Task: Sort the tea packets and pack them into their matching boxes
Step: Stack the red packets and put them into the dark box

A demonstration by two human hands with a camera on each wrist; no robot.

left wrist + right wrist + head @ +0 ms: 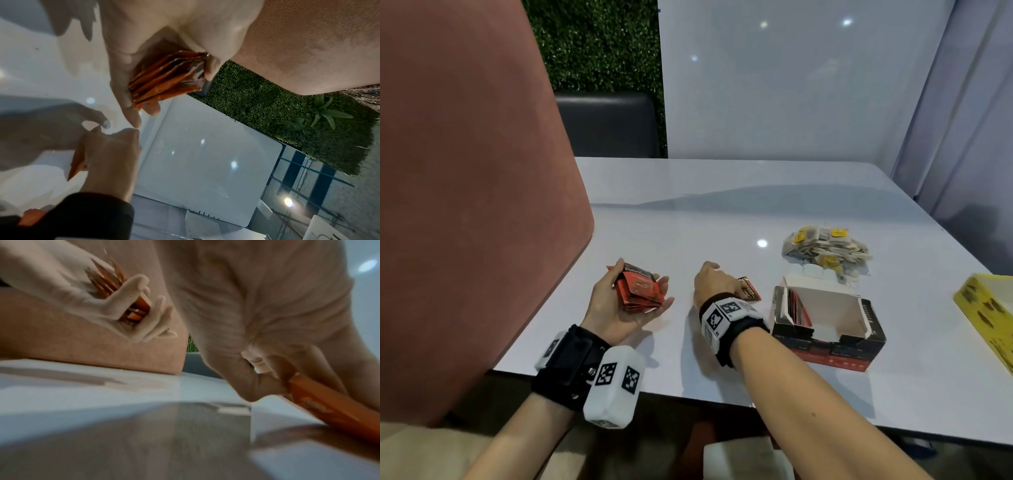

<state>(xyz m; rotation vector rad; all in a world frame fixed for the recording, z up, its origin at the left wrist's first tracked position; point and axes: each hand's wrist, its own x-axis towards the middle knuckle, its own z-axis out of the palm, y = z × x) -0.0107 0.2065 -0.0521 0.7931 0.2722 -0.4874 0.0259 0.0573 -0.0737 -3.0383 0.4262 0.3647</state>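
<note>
Fingers (739,291) of the right hand (717,282) are pinched on a single red packet (750,291) lying mid-surface, while a stack of red packets (640,289) is clasped in the left hand (619,308); gathering is judged under way, and lifting toward the open red box (828,322) near the front edge is called for.

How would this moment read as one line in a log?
left hand: holds red packet stack | right hand: pinching single red packet on table | red box: open, partly filled

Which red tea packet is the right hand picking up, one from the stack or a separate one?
A separate one: the single red packet lying on the table, under the right hand. The other loose ones sit stacked in the left hand.
</note>
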